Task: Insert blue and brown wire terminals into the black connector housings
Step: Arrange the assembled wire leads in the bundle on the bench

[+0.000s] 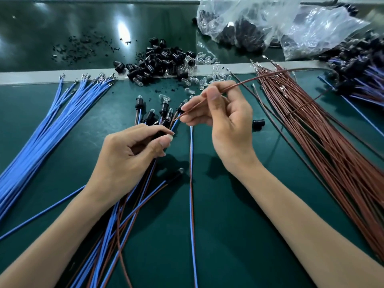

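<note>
Close by, the left hand (133, 150) has a tight grip on a small black plastic housing (159, 133) above the green worktop (228, 204) — the right hand (226, 123) pinches a thin brown wire (249, 81), whose tip should next slide straight in.

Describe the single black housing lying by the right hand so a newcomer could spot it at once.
Start at the big fan of brown wires on the right of the green mat. Between that fan and the right hand lies one black housing on its side. Unlike the housings heaped further back, it sits alone with no wires fitted.
</note>
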{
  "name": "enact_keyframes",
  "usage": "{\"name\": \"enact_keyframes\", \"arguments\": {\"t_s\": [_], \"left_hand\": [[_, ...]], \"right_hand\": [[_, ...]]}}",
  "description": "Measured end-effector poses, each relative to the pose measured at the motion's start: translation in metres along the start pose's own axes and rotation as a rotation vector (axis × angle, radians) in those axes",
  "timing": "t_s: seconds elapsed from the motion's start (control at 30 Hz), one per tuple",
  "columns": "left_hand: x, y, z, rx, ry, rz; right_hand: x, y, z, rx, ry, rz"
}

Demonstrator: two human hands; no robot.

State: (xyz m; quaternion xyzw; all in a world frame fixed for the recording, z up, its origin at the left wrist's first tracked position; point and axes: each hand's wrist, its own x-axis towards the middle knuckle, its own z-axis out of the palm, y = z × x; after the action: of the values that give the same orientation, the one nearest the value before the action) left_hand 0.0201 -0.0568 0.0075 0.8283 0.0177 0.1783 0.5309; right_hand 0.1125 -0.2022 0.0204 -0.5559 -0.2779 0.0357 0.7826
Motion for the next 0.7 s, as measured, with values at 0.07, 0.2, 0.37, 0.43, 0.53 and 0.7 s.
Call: {"name": "enact_keyframes", "arguments": {"t_s": [0.07, 0.2, 0.37, 0.43, 0.53, 0.7], "left_hand": [[-0.0001, 0.0008, 0.0002, 0.003, -0.005, 0.003], [-0.0014, 0.0055, 0.0020, -0.047, 0.010, -0.017], [-0.0022, 0.0087, 0.0020, -0.098, 0.017, -0.058], [-0.0022, 0.0094, 0.0017, -0.105, 0.013, -0.062], [-0.0015, 0.0080, 0.0021, -0.131, 0.018, -0.085], [-0.0032, 0.0076, 0.0034, -0.118, -0.023, -0.070]], "right_hand": [[-0.0018, 0.0004, 0.0020, -0.031, -0.042, 0.011], [-0.0078, 0.0048, 0.0072, -0.073, -0.145, 0.067], [-0.0085, 0.0053, 0.0073, -0.082, -0.152, 0.078], [-0.0076, 0.0051, 0.0071, -0.094, -0.147, 0.090], [-0.0070, 0.0054, 0.0084, -0.110, -0.138, 0.091], [-0.0081, 0.0059, 0.0096, -0.133, -0.113, 0.085]]}}
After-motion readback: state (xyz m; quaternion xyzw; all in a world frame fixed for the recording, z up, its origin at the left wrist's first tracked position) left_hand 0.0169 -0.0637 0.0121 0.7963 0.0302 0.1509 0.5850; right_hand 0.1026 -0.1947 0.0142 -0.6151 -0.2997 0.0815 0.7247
